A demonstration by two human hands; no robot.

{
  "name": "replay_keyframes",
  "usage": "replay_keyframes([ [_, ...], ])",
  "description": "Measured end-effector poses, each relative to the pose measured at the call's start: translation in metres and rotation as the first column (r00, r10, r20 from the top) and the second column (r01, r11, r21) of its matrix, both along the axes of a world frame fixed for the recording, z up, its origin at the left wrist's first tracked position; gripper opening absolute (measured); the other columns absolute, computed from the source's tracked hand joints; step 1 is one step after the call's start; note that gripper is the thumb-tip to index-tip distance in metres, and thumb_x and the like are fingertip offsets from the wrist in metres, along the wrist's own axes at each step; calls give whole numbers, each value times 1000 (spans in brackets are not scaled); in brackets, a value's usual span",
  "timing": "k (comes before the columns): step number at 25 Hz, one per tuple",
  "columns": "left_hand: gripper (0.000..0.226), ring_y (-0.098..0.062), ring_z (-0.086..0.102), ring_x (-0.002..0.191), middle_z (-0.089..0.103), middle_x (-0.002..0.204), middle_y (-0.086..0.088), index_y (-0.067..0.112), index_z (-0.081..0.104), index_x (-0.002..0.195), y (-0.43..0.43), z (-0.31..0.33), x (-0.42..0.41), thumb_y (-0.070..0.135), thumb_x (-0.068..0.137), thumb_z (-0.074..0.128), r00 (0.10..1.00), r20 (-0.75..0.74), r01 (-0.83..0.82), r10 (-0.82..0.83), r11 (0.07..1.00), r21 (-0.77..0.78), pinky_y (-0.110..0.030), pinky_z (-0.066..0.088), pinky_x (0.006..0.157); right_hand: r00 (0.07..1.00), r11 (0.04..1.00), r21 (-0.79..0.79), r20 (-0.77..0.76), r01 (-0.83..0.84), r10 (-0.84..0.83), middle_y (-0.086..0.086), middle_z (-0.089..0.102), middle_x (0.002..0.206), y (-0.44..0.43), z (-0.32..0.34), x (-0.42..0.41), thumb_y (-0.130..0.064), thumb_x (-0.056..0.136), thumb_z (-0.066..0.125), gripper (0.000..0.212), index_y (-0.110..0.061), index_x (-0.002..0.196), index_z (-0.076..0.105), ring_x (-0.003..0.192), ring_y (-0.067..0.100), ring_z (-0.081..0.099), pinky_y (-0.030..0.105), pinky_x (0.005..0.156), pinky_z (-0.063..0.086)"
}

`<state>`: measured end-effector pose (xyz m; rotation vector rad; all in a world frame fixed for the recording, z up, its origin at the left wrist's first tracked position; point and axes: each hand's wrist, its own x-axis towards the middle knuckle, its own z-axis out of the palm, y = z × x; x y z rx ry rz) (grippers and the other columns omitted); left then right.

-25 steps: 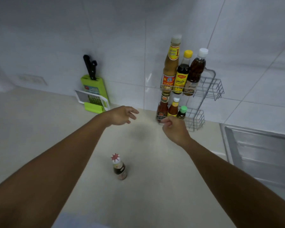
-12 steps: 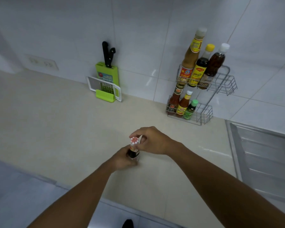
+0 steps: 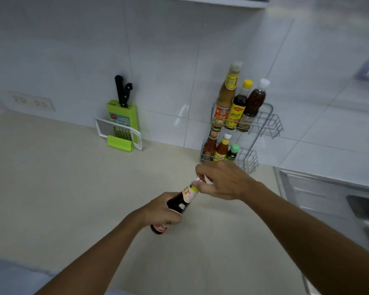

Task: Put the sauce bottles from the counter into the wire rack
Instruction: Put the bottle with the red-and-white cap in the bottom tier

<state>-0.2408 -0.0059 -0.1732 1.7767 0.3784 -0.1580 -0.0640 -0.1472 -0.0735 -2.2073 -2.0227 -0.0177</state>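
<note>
A person's left hand (image 3: 163,211) gripped a dark sauce bottle (image 3: 177,206) by its body, right hand (image 3: 224,180) pinching its cap, neck tilted toward the wire rack (image 3: 264,124) beyond, where 6 bottles stood.

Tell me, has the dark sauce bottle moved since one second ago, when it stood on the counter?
Yes. The dark sauce bottle is now lifted off the counter and tilted, its cap towards the wire rack, held by the left hand and right hand.
</note>
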Motion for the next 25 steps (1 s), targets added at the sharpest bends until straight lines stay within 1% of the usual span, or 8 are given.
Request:
replay_keyframes([
  [5, 16, -25, 57, 62, 59, 67, -2, 22, 60, 79, -24, 57, 34, 15, 67, 66, 997, 54, -69, 64, 994, 90, -33, 48, 64, 977, 983, 95, -161, 159, -142, -4, 44, 57, -8, 22, 24, -44, 95, 25, 38, -28, 63, 38, 51, 14, 41, 31, 48, 27],
  [8, 31, -23, 66, 76, 67, 79, 4, 37, 57, 102, -40, 68, 56, 44, 73, 63, 961, 163, -258, 225, 501, 826, -28, 44, 63, 842, 917, -65, -376, 393, -387, 5, 46, 70, -14, 26, 34, -27, 98, 35, 25, -13, 78, 39, 64, 23, 51, 27, 50, 24],
  [10, 36, -21, 69, 81, 72, 88, 5, 35, 56, 110, -44, 68, 71, 47, 76, 60, 968, 177, -228, 179, 324, 918, -26, 42, 61, 706, 829, -163, -452, 535, -545, 16, 47, 82, -22, 25, 41, -18, 104, 38, 18, -9, 88, 35, 81, 35, 58, 30, 59, 35],
  [12, 43, -19, 67, 79, 71, 89, 6, 38, 57, 111, -40, 69, 80, 46, 69, 63, 986, 77, -146, 145, 561, 815, -25, 42, 61, 729, 842, -210, -424, 498, -537, 19, 54, 80, -33, 34, 49, -29, 108, 35, 34, -7, 84, 42, 81, 32, 58, 35, 65, 40],
  [15, 26, -22, 63, 64, 65, 74, 0, 20, 64, 92, -40, 80, 96, 15, 67, 68, 999, 6, 36, -37, 992, 118, -30, 51, 65, 879, 920, 28, -310, 390, -363, 1, 57, 64, -48, 41, 66, -53, 104, 31, 54, -23, 65, 52, 62, 19, 53, 38, 62, 44],
  [19, 22, -29, 61, 61, 64, 70, -12, 5, 60, 90, -61, 84, 118, 3, 70, 66, 996, -17, 92, -93, 995, -39, -43, 55, 64, 897, 930, -2, -260, 369, -356, 8, 46, 55, -60, 36, 94, -52, 94, 15, 59, -14, 61, 46, 50, 17, 36, 36, 52, 31],
  [21, 38, -21, 66, 69, 72, 85, -3, 28, 65, 106, -75, 74, 134, 24, 68, 72, 997, -16, -67, 74, 967, 247, -39, 56, 65, 849, 888, -84, -265, 451, -456, 19, 58, 74, -62, 32, 104, -44, 96, 21, 53, -3, 87, 54, 61, 26, 46, 34, 51, 27],
  [25, 55, -19, 70, 98, 73, 111, 7, 41, 52, 127, -91, 58, 162, 48, 75, 67, 987, 73, -137, 140, 530, 837, -31, 55, 78, 524, 693, -260, -494, 673, -694, 20, 61, 87, -76, 15, 120, -26, 105, 42, 20, -12, 93, 47, 73, 31, 60, 31, 60, 35],
])
